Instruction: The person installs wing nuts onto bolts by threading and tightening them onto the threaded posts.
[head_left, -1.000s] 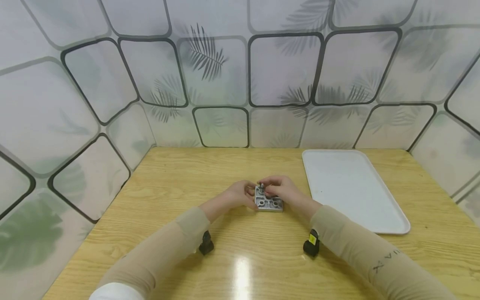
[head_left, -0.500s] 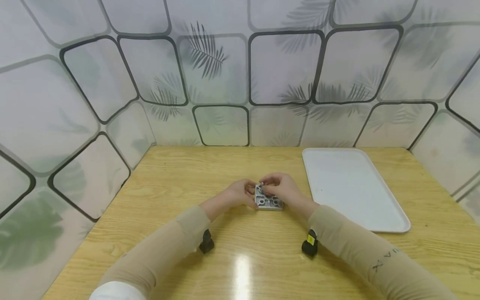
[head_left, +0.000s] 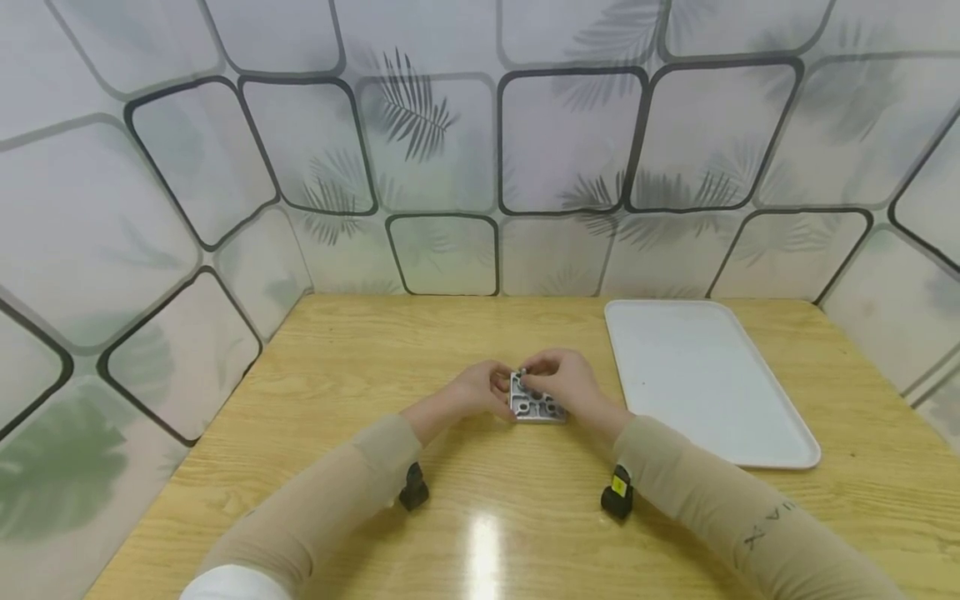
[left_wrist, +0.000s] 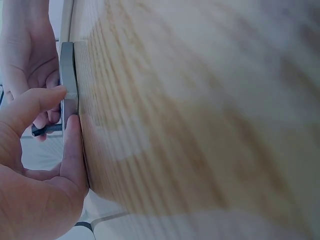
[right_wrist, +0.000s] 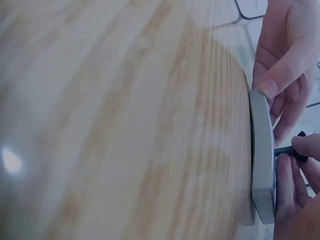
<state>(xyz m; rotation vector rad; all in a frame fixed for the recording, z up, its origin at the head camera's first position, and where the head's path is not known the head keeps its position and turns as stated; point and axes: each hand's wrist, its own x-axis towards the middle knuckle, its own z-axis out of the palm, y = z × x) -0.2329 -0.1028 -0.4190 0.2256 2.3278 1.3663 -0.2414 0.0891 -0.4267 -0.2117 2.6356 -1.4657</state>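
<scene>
A square silver metal plate (head_left: 537, 407) with round raised holes lies on the wooden table. My left hand (head_left: 478, 389) holds its left side, thumb and a finger (left_wrist: 74, 150) on the plate's edge in the left wrist view. A dark threaded bolt (left_wrist: 47, 129) stands out of the plate's upper face near its far left corner. My right hand (head_left: 570, 383) pinches this bolt between thumb and fingers; in the right wrist view the thumb lies against the bolt's head (right_wrist: 301, 156). From the head view, the right fingers hide most of the bolt.
A white rectangular tray (head_left: 697, 375) lies on the table (head_left: 360, 350) to the right of the hands. Patterned panels (head_left: 442, 250) stand behind the table and at both sides. A small black wrist camera hangs under each forearm.
My right thumb and fingers have shifted slightly left round the bolt, covering more of it. The right wrist has turned a little. My left hand and the plate stay in place.
</scene>
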